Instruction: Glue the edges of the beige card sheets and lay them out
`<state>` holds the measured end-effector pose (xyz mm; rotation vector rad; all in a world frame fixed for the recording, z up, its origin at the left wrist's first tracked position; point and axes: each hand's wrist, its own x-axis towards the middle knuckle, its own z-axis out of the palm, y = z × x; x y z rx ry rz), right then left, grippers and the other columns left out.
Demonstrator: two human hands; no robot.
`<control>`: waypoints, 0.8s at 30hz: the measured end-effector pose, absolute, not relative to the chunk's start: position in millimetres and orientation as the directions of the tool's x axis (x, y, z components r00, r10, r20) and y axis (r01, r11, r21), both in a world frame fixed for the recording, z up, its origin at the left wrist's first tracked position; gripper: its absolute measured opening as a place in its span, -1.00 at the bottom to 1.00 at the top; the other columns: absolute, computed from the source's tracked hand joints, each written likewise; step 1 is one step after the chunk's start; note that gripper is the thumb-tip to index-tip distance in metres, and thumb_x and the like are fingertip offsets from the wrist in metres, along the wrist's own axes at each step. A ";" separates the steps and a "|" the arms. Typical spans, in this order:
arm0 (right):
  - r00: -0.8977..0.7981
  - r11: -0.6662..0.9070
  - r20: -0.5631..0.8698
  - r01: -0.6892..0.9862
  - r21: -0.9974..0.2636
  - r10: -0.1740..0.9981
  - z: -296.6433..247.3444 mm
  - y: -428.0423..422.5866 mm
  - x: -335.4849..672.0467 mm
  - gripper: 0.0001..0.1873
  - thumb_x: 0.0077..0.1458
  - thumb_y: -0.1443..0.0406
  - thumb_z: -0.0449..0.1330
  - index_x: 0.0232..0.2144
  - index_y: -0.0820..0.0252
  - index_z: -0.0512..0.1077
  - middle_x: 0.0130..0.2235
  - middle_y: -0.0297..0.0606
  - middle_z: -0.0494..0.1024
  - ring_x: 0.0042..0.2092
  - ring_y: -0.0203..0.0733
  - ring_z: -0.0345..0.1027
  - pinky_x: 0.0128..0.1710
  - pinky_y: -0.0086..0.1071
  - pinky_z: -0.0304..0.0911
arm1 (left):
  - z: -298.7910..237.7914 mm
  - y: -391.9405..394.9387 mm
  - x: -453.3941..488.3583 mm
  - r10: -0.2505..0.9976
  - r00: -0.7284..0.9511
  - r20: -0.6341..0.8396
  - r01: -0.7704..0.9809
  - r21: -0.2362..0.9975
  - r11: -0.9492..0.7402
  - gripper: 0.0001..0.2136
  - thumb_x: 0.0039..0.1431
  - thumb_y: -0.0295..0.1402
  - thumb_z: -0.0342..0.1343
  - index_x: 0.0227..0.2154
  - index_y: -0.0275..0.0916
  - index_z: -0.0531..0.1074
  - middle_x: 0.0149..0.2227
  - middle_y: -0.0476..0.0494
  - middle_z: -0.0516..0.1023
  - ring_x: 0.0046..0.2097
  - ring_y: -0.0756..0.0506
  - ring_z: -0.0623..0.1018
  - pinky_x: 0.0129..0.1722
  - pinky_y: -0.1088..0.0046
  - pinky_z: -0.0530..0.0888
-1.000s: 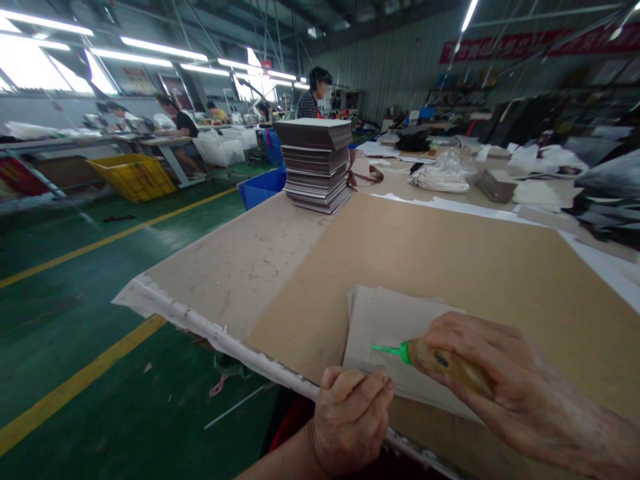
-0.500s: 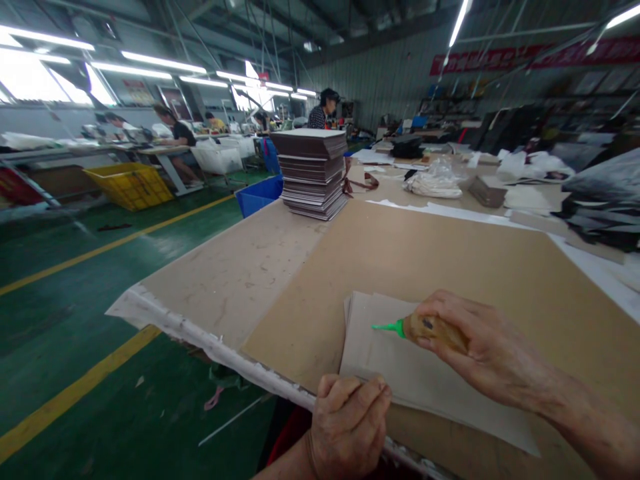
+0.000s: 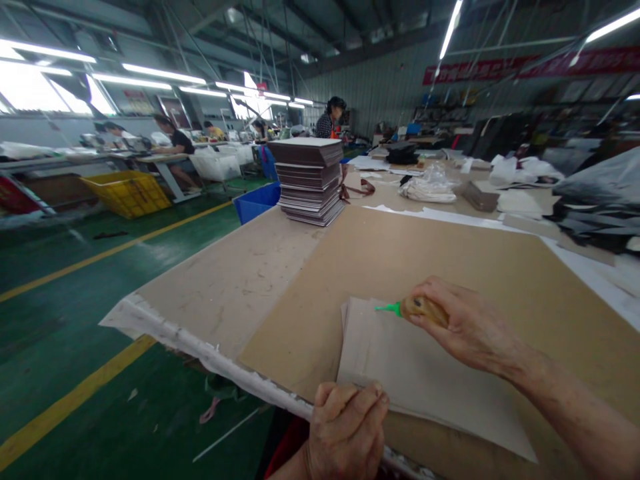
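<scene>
My right hand (image 3: 463, 320) is wrapped round a glue bottle (image 3: 425, 310) with a yellowish-brown body and a thin green nozzle. The bottle lies tilted nearly flat, its tip pointing left above the far left part of some greyish-beige sheets (image 3: 425, 380). These sheets are stacked slightly fanned on a large tan board (image 3: 320, 313). At the near edge of the sheets, my left hand (image 3: 347, 427) is closed with its fingers curled. Whatever its fingers hold, if anything, is hidden.
A tall stack of dark-edged boards (image 3: 310, 180) stands at the table's far left corner. Behind are a plastic-wrapped bundle (image 3: 430, 185) and black material under plastic (image 3: 600, 207). A blue bin (image 3: 257, 202) and a yellow crate (image 3: 125, 193) stand on the floor. A co-worker (image 3: 327, 123) is farther back.
My right hand has moved the glue bottle a little away from me, toward the far edge of the sheets. My left hand stays closed at the near edge. The view has shifted slightly.
</scene>
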<state>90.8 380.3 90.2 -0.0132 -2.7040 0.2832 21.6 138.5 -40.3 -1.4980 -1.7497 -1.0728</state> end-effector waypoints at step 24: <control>-0.940 0.926 0.177 0.230 -0.301 0.291 119.2 420.3 120.2 -0.84 0.19 0.17 0.19 -0.21 0.07 0.39 -0.23 -0.37 0.47 -0.24 -0.13 0.33 -0.29 -0.30 0.12 | -45.8 141.3 14.6 0.450 -0.135 0.883 0.990 0.139 0.025 -0.76 0.18 -0.46 0.11 -0.12 -0.24 0.58 -0.16 -0.09 0.67 -0.25 -0.08 0.51 -0.20 0.30 0.30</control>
